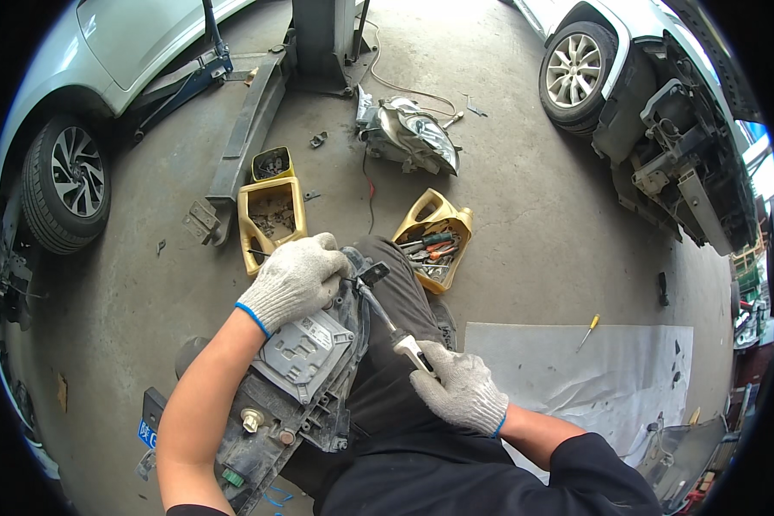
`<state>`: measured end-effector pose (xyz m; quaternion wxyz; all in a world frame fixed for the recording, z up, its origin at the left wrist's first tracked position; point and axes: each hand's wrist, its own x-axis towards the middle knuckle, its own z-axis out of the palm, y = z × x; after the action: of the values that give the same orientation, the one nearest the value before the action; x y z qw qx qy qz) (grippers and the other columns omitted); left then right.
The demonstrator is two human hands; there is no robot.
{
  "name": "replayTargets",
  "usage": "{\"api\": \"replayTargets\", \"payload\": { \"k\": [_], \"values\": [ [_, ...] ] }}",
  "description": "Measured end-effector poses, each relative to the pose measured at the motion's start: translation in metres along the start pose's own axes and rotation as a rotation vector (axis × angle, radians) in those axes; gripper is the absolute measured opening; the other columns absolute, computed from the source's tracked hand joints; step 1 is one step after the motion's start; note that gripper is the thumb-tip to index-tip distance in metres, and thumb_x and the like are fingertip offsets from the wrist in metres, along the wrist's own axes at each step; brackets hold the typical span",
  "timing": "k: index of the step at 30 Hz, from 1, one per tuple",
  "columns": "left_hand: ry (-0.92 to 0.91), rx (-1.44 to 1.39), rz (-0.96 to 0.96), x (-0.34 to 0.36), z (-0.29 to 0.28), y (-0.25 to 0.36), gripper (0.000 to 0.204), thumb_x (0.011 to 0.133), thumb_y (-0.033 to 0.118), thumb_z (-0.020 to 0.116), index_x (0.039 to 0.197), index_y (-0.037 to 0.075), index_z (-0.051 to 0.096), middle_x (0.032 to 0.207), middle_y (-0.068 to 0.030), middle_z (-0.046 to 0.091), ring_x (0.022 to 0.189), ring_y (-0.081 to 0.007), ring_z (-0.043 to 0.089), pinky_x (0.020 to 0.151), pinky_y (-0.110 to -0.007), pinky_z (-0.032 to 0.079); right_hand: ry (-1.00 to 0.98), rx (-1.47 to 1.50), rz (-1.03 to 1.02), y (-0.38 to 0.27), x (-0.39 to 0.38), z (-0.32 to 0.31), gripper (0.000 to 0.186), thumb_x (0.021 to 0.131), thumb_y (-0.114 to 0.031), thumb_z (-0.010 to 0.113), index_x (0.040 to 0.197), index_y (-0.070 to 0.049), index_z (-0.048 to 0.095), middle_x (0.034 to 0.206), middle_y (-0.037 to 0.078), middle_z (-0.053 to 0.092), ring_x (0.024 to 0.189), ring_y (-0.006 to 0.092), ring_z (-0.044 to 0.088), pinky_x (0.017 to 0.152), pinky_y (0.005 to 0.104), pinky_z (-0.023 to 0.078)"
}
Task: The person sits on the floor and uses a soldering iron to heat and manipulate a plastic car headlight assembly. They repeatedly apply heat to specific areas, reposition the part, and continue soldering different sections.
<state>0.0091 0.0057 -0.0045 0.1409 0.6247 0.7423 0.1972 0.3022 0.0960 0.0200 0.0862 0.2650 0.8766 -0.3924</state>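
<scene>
Across my lap lies the grey-black back of a headlight assembly (pixel 271 421), with a light grey module cover (pixel 304 354) on it. My left hand (pixel 294 279), in a knitted glove, is closed over its far end. A thin dark rod (pixel 348 279) shows at those fingertips; most of it is hidden in the glove. My right hand (pixel 462 389), also gloved, is wrapped round a tool with a white-and-black handle (pixel 411 349) and long metal shaft. The shaft's tip meets the assembly beside a small black tab (pixel 374 273), close to my left fingertips.
Beyond my knees stand cut-open yellow jugs, one with small hardware (pixel 272 191), another with hand tools (pixel 439 258). Another headlight (pixel 411 136) lies ahead on the floor. A yellow-handled screwdriver (pixel 588 332) rests on a white sheet (pixel 525 353). Cars and a lift post (pixel 322 43) surround me.
</scene>
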Motion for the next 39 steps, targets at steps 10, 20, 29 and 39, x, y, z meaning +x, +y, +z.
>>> {"api": "replayTargets", "payload": {
  "k": [10,20,29,39],
  "values": [
    [-0.001,-0.002,0.016,0.0007,-0.0015,0.0018,0.013,0.087,0.013,0.068,0.095,0.008,0.077,0.099,-0.0113,0.068,0.096,-0.0329,0.070,0.087,-0.044,0.057,-0.010,-0.012,0.026,-0.0031,0.0004,-0.0012,0.046,0.100,-0.032,0.058,0.140,-0.010,0.054,0.096,0.021,0.073,0.083,0.0424,0.073,0.077,0.0537,0.056],
    [0.002,-0.012,0.033,0.0000,-0.0019,0.0007,0.012,0.087,0.013,0.069,0.095,0.008,0.077,0.099,-0.0110,0.068,0.097,-0.0334,0.070,0.087,-0.044,0.057,-0.005,-0.007,0.017,-0.0028,0.0008,0.0002,0.045,0.100,-0.032,0.057,0.140,-0.010,0.054,0.096,0.021,0.073,0.083,0.0422,0.073,0.076,0.0537,0.056],
    [-0.005,0.000,0.037,0.0002,-0.0020,0.0008,0.012,0.088,0.013,0.070,0.095,0.008,0.077,0.100,-0.0109,0.068,0.097,-0.0329,0.070,0.087,-0.044,0.057,0.051,0.051,0.027,-0.0014,0.0019,0.0050,0.043,0.097,-0.030,0.062,0.138,-0.015,0.060,0.086,0.019,0.072,0.080,0.0445,0.071,0.074,0.0547,0.055],
    [-0.008,0.011,0.051,0.0001,-0.0036,0.0018,0.012,0.088,0.013,0.070,0.097,0.009,0.077,0.100,-0.0110,0.067,0.098,-0.0330,0.070,0.087,-0.044,0.057,0.040,0.043,0.043,-0.0040,0.0015,0.0055,0.044,0.098,-0.030,0.061,0.139,-0.017,0.059,0.090,0.020,0.073,0.083,0.0445,0.072,0.076,0.0546,0.055]
  ]
}}
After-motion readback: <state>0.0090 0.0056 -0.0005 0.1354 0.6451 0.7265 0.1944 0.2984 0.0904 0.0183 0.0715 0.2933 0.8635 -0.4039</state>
